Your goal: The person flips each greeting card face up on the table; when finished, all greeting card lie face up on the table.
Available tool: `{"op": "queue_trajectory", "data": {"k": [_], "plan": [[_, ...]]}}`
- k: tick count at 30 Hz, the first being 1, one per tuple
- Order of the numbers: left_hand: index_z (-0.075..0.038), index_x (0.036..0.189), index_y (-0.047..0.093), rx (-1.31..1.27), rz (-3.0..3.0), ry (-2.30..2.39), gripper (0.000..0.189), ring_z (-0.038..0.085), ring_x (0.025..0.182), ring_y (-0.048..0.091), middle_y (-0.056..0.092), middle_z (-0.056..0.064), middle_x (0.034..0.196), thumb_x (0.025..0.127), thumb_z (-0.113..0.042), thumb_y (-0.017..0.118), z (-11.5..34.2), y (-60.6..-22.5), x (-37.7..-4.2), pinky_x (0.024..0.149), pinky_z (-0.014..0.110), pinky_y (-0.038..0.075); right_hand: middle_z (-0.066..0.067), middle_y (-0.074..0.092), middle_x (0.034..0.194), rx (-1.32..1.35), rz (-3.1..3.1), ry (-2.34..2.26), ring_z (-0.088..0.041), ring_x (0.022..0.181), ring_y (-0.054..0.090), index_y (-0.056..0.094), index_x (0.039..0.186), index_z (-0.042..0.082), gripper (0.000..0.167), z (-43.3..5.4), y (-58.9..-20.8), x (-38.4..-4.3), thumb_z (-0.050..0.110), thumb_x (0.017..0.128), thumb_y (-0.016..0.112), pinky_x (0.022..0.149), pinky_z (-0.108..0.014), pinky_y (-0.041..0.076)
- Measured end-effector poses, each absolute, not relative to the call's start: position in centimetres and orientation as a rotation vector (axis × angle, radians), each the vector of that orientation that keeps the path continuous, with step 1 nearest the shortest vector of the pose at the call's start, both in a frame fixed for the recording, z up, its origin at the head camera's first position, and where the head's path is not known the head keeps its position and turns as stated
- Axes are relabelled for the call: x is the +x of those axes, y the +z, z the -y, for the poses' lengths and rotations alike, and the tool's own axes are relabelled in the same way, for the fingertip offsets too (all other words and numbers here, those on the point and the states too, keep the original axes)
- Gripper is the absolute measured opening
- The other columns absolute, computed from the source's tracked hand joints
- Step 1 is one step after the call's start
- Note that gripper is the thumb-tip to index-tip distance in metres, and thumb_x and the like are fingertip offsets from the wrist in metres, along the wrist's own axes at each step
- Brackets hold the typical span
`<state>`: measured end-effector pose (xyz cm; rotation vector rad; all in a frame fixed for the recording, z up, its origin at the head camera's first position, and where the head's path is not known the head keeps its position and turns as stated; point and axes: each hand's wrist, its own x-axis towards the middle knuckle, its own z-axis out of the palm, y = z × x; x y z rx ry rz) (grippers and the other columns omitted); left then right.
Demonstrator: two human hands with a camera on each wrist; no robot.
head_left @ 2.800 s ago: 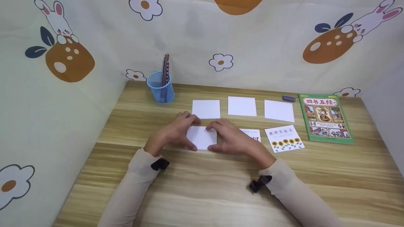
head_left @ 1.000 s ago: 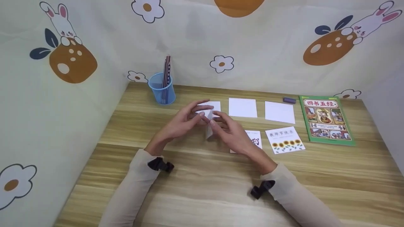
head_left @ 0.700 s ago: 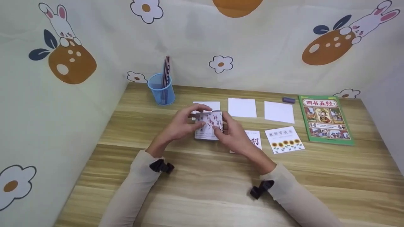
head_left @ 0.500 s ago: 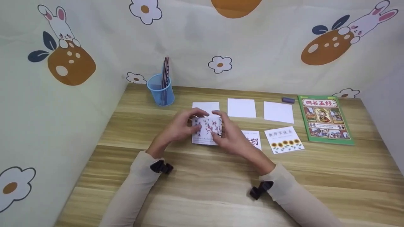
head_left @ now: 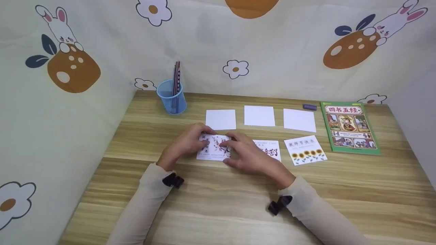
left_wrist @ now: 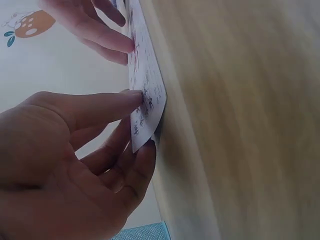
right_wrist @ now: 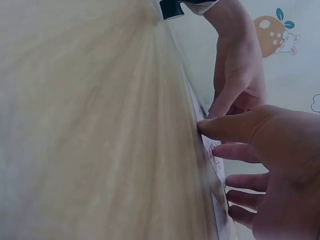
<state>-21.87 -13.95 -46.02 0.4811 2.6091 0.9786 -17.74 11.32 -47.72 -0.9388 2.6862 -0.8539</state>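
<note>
Head view, looking down on a wooden counter (head_left: 221, 204): a printed blossom card (head_left: 213, 153) between left hand (head_left: 187, 141) and right hand (head_left: 250, 154), face up, just left of a lettered card (head_left: 273, 152) and a sunflower card (head_left: 305, 149), roughly in line with both, probably so as to keep every print readable. Left hand pinching the blossom card's left end; right hand about its right end, likely for steadying. Farther back, three white cards (head_left: 259, 115), blank side up, set apart in a row, presumably for separate handling. Back left, a blue cup (head_left: 175, 103) keeping pencils (head_left: 176, 78) upright; to the right, a green-bordered book (head_left: 349, 126) and a small dark cylinder (head_left: 309, 107).

Left wrist view: left thumb on the printed face, fingers beneath, card end raised off the counter, apparently leaving room for those fingers.

Right wrist view: blurred, nearly edge-on; right thumb at the card's edge, fingers spread along the face; pinching or merely resting, impossible to tell.
</note>
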Motion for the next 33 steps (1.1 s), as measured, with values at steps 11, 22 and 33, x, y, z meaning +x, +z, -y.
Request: {"op": "queue_trajectory", "data": {"k": [11, 22, 33], "plan": [[-0.013, 0.131, 0.077, 0.516, -2.703, 0.883, 0.032, 0.028, 0.126, 0.063, 0.07, 0.009, 0.13, 0.099, -0.012, 0.077, 13.4, -45.7, -21.9, 0.115, 0.048, 0.051, -0.016, 0.046, 0.167, -0.973, -2.705, -0.816, -0.036, 0.157, 0.039, 0.066, 0.147, 0.018, 0.055, -11.3, -47.9, -18.0, 0.034, 0.097, 0.08, 0.132, -0.059, 0.03], [-0.011, 0.133, 0.075, 0.693, -2.757, 0.878, 0.032, 0.032, 0.137, 0.061, 0.069, 0.012, 0.139, 0.103, -0.022, 0.074, 10.0, -45.0, -22.8, 0.123, 0.049, 0.047, -0.017, 0.058, 0.156, -0.919, -2.709, -1.116, -0.035, 0.15, 0.051, 0.067, 0.146, 0.013, 0.047, -13.3, -46.4, -19.4, 0.028, 0.102, 0.075, 0.127, -0.056, 0.041], [-0.013, 0.134, 0.074, 0.808, -2.777, 0.888, 0.032, 0.029, 0.142, 0.058, 0.069, 0.008, 0.142, 0.104, -0.022, 0.07, 3.0, -44.0, -24.3, 0.121, 0.045, 0.05, -0.016, 0.075, 0.129, -0.323, -2.74, -1.668, -0.022, 0.113, 0.074, 0.069, 0.138, 0.004, 0.036, -22.9, -46.0, -21.1, 0.022, 0.107, 0.069, 0.098, -0.027, 0.061]]}}
